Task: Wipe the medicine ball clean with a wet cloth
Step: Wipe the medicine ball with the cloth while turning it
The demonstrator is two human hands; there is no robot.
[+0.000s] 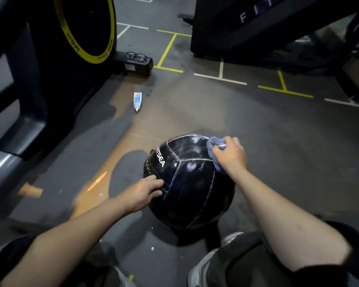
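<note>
Two hands work the ball (187,183), which rests on the floor (278,141). Left hand (143,193), fingers spread, braces its side against rolling; right hand (230,154) grips the cloth (212,149), pressed on the upper right panel.

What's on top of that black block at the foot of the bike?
A pair of dark-framed glasses lies on the black block, lenses up. Whatever is under the block is hidden.
</note>
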